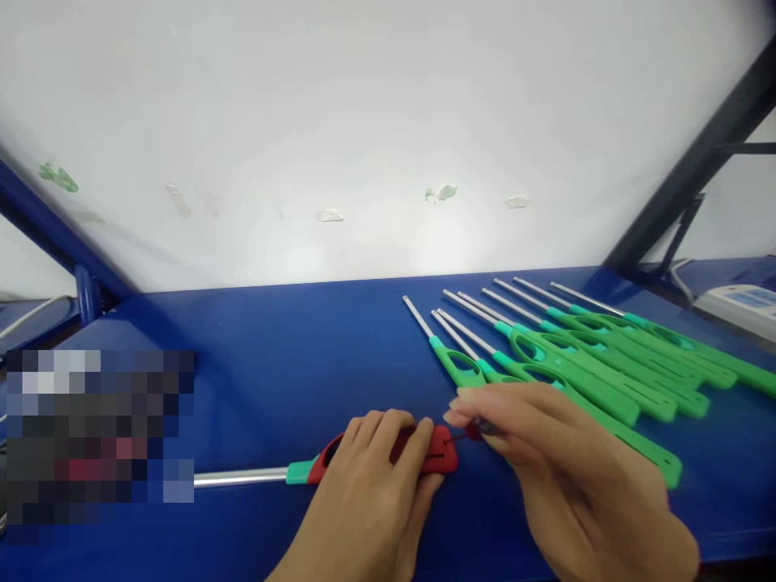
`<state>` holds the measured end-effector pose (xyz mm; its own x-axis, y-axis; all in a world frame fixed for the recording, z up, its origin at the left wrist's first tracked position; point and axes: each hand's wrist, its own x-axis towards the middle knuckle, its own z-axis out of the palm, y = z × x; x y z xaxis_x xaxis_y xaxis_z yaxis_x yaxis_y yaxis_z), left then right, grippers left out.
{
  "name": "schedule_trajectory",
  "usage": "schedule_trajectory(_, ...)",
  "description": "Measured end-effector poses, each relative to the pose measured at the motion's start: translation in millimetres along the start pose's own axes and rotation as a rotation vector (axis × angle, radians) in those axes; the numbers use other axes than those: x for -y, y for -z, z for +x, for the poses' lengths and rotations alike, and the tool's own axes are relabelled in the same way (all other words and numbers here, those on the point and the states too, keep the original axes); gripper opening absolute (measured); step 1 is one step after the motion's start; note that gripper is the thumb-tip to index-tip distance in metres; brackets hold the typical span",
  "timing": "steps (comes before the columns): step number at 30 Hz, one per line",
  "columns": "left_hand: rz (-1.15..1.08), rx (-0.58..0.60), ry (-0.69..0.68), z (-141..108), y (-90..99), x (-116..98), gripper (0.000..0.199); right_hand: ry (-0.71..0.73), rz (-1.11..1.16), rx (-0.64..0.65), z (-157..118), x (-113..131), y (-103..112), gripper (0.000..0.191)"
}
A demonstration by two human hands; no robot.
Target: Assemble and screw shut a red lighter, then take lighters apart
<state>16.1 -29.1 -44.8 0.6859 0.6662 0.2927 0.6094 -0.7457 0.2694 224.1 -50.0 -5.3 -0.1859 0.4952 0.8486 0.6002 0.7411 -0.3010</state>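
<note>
A long-necked lighter with a red body (447,459) and a teal collar lies sideways on the blue table, its metal tube pointing left. My left hand (376,477) is closed over the red body and covers its middle. In my right hand (575,477), thumb and fingers pinch a thin screwdriver (474,429) with some red on it. Its thin shaft reaches the hole near the right end of the lighter; how deep the tip sits is hidden. Most of the screwdriver's handle is behind my fingers.
Several green long-necked lighters (588,380) lie slanted side by side at the right, partly behind my right hand. The blue tabletop (291,347) meets a white wall. A blurred-out patch (90,436) covers the left. A white device (743,307) stands at the far right.
</note>
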Motion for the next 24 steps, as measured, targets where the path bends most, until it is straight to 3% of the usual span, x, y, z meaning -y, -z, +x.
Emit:
schedule_trajectory(4, -0.001, -0.008, -0.005, 0, -0.5, 1, 0.038, -0.017, 0.022, -0.033, 8, 1, 3, 0.037)
schedule_trajectory(9, -0.01, -0.004, -0.005, 0, -0.9, 2, 0.039, 0.016, -0.042, -0.049, 10, 2, 4, 0.035)
schedule_trajectory(17, -0.01, -0.001, 0.004, 1, -1.0, 2, 0.038, 0.036, 0.005, 0.057, -3, -2, 3, 0.068)
schedule_trajectory(24, 0.008, 0.0, -0.013, 1, 0.1, 2, 0.039, -0.031, -0.081, -0.046, 3, 1, 5, 0.027)
